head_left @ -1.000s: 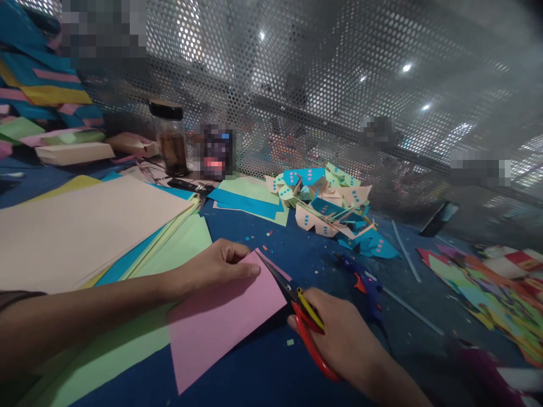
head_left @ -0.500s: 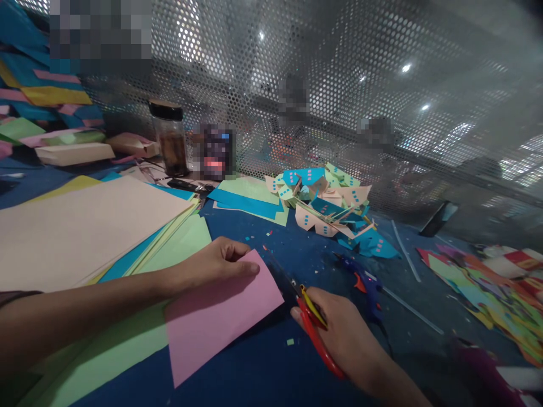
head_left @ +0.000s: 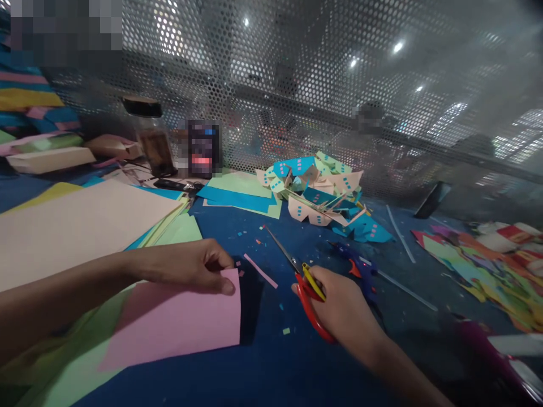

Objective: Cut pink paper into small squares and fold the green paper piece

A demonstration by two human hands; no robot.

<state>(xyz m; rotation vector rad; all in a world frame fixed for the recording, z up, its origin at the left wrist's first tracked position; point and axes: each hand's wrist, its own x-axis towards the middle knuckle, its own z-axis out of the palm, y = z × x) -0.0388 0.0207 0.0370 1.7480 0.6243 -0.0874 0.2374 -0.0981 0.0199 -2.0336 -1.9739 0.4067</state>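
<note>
Pink paper [head_left: 186, 322] is being pinched by the left hand [head_left: 199, 265], thumb against fingers, overlapping green sheets [head_left: 180, 230]. The right hand [head_left: 339, 299] is holding scissors [head_left: 307, 308] in curled fingers. Between the hands, a pink strip [head_left: 261, 271] is lying on the table [head_left: 271, 373]; a glue gun [head_left: 365, 271] and folded paper shapes [head_left: 316, 210] are sitting beyond.

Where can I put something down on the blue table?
The near part of the blue tabletop, between the rectangular pink paper sheet, the square green paper scrap and the right forearm. It's crowded left, with stacked peach and green paper sheets, and at the back, with folded blue, peach and green paper shapes.
</note>
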